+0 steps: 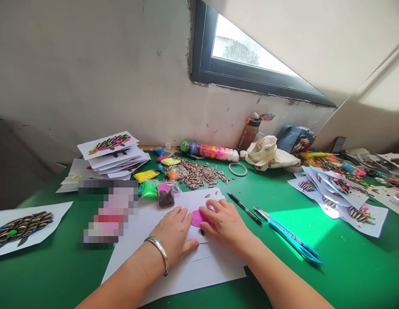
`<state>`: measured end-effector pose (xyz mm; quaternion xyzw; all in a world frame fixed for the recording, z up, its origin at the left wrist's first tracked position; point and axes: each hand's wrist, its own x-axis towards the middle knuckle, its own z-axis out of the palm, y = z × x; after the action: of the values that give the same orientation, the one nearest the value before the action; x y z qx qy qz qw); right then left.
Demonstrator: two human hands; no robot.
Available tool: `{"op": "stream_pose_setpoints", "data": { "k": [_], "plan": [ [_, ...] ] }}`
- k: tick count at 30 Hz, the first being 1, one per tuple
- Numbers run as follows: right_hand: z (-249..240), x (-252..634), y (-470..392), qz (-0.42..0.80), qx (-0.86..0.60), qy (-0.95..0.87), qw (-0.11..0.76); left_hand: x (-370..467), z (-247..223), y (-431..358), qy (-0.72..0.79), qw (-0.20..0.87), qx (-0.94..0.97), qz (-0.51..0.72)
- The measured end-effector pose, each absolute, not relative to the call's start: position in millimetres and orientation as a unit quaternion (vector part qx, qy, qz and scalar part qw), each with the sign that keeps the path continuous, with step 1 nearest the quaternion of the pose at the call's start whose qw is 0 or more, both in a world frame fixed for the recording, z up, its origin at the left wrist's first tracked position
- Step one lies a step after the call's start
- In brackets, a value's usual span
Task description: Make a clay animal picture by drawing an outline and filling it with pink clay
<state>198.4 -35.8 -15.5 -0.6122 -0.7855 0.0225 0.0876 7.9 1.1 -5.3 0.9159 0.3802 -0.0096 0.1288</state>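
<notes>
A flat patch of pink modelling clay (197,218) lies on white paper (199,274) in front of me. My right hand (223,223) rests over its right side with fingers spread and pressing on it. To the left, my left hand (175,234) lies flat on the paper, its fingertips beside the clay's left edge; a silver bangle is on that wrist. A small dark piece (202,232) sits just below the clay, between the hands. A few sunflower seeds (207,195) lie near the paper's top edge.
Packets of coloured clay (150,189) and a heap of sunflower seeds (199,171) lie beyond the paper. A black pen (244,208) and a blue cutter (288,236) are at right. Stacked seed pictures (112,161), a tape roll (238,169) and a bottle (249,134) stand farther back.
</notes>
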Motion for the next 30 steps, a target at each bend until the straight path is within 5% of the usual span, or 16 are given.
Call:
{"op": "stream_pose_setpoints", "data": {
  "k": [10, 18, 30],
  "plan": [
    [-15.0, 203.5, -34.9, 0.028, -0.613, -0.785, 0.089, 6.5, -11.9, 2.3, 0.385, 0.125, 0.915, 0.005],
    [-17.5, 229.7, -31.6, 0.084, -0.647, -0.732, 0.195, 5.6, -12.3, 2.1, 0.385, 0.133, 0.913, 0.019],
    [-5.1, 242.4, -55.7, 0.087, -0.633, -0.764, 0.088, 5.7, -9.9, 3.3, 0.393, 0.151, 0.907, -0.019]
  ]
}}
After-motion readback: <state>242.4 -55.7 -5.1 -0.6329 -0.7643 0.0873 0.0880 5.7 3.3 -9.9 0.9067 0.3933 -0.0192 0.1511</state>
